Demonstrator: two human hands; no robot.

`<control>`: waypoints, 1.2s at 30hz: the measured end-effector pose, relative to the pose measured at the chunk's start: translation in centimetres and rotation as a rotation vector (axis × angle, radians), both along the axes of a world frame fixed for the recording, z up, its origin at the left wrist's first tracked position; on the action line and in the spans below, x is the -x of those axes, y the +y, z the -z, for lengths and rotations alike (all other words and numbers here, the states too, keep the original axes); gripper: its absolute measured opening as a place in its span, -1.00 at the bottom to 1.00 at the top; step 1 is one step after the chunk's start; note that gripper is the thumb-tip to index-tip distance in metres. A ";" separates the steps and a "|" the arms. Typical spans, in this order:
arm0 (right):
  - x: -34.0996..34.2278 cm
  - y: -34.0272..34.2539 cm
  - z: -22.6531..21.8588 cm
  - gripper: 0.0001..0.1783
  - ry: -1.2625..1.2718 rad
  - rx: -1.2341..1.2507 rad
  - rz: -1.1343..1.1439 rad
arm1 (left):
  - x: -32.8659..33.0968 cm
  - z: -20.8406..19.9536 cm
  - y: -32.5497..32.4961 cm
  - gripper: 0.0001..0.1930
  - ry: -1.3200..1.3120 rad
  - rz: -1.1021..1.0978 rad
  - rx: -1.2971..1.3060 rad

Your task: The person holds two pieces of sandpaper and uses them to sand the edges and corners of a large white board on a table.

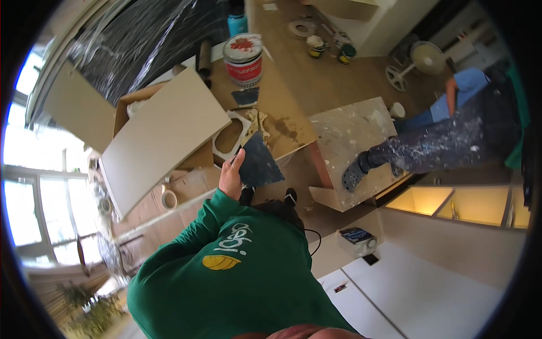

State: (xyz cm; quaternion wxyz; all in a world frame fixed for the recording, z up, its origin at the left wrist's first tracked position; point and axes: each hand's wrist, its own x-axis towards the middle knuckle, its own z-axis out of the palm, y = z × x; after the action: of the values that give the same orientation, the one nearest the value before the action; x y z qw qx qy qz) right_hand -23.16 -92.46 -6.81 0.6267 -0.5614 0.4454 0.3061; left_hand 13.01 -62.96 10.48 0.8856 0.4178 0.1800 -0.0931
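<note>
My left hand point(231, 174) is closed on the edge of a dark grey, flat, straight-edged sheet point(261, 164). The thumb lies on top; the fingers beneath are mostly hidden. I cannot make out whether it is a spreader blade or an abrasive sheet. A similar dark piece point(245, 97) lies on the brown work table point(291, 107) beyond it. Close to my hand, a pale board with a round cutout point(221, 148) rests at the table's near side, beside some crumpled, yellowish material point(258, 121). My right hand is out of view.
A red-and-white bucket point(244, 62) and blue bottle point(237, 24) stand at the table's far end. A large pale panel point(164, 138) leans left. At right, a co-worker's clog point(354, 172) rests on a paint-spotted platform point(350, 121); a fan point(426, 59) stands behind.
</note>
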 end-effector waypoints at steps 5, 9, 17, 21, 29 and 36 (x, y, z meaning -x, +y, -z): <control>-2.6 -9.3 -1.2 -0.58 0.115 -0.118 -0.252 | 3.4 -1.3 -1.1 -0.64 0.056 -0.227 -0.006; -8.9 -16.0 -1.2 -0.60 0.055 -0.144 -0.516 | 5.7 -1.1 0.2 -0.64 0.017 -0.423 0.017; -48.0 -8.6 -5.0 -0.72 -0.846 0.244 -0.215 | 9.8 0.0 8.0 -0.64 -0.097 -0.792 0.118; -60.9 7.9 -1.9 -0.66 -0.877 0.208 -0.339 | 12.6 -0.5 12.2 -0.62 -0.099 -0.923 0.086; -71.1 24.3 5.8 -0.14 -0.431 0.823 -0.878 | 21.7 2.0 19.9 -0.60 0.063 -1.401 0.049; -66.8 27.2 3.7 -0.39 -0.336 0.869 -0.830 | 29.2 7.0 24.7 -0.62 0.130 -1.696 0.048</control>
State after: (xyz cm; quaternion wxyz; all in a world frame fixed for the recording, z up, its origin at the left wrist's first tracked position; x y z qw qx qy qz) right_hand 43.64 -65.22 -10.52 0.2313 -0.9319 0.1693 0.2223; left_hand -16.21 -38.24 3.48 0.6523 0.1166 0.4807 0.5744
